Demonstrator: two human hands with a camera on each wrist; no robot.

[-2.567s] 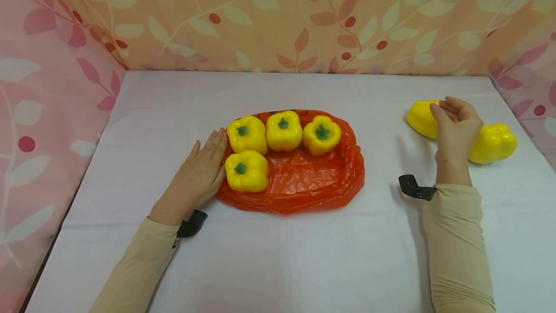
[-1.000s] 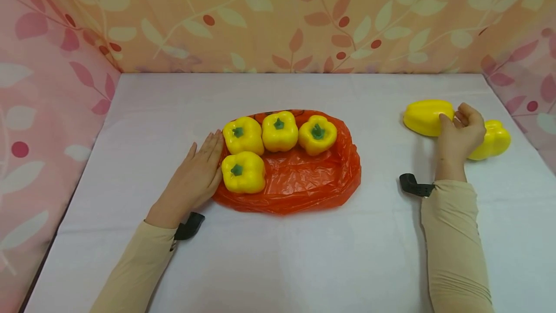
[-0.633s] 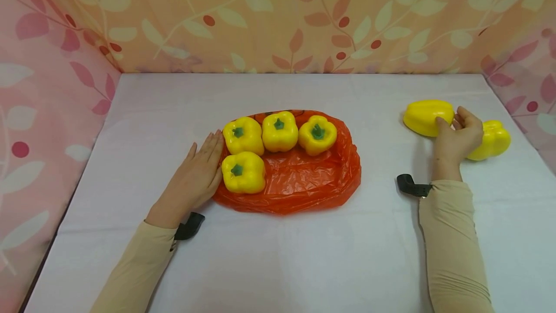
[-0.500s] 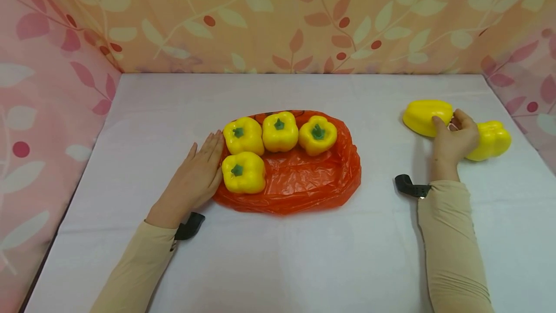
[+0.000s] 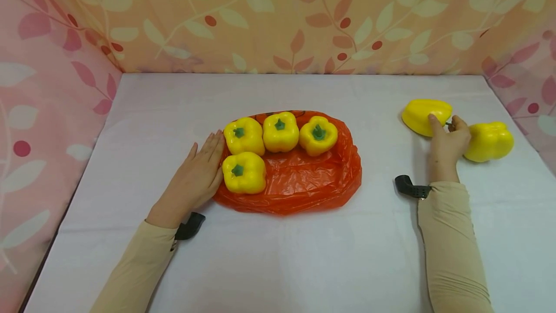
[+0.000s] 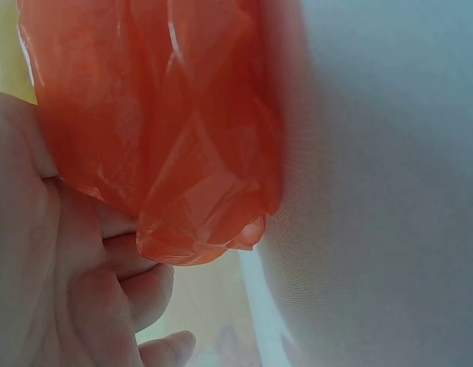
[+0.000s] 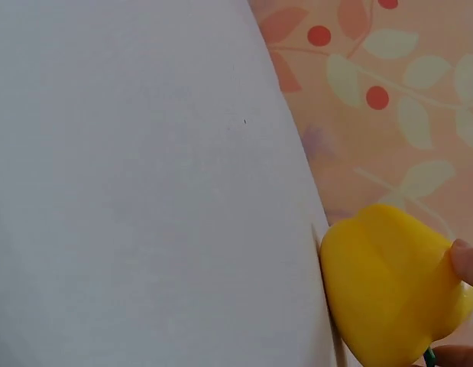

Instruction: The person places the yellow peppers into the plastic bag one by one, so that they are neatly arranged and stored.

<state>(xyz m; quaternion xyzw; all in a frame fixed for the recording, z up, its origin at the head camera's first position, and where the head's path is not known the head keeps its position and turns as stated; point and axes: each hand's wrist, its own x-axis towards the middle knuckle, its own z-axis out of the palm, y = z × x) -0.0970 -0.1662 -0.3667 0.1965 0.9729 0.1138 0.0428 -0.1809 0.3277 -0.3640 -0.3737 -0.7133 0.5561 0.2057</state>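
My left hand (image 5: 191, 175) lies with straight fingers along the left side of a red plastic bag (image 5: 304, 177). In the left wrist view the fingers touch the crumpled bag wall (image 6: 198, 153). Several yellow bell peppers stand on the bag, stems up, three along the back and a front-left pepper (image 5: 249, 180). At far right, my right hand (image 5: 449, 146) pinches a yellow bell pepper (image 5: 421, 116) lying on its side, thumb on its flank, fingers by the green stem. The right wrist view shows the thumb (image 7: 467, 264) on this pepper, which still rests on the table.
Just right of the right hand lies another yellow bell pepper (image 5: 493, 141). A white cloth (image 5: 278, 260) covers the table. Patterned fabric walls (image 5: 278, 18) stand at its back and sides. A black wrist mount (image 5: 410, 187) juts from the right sleeve, another from the left.
The right hand has shifted left and slightly down around the stem end of the pepper, uncovering more of the other pepper. The left hand stays against the bag.
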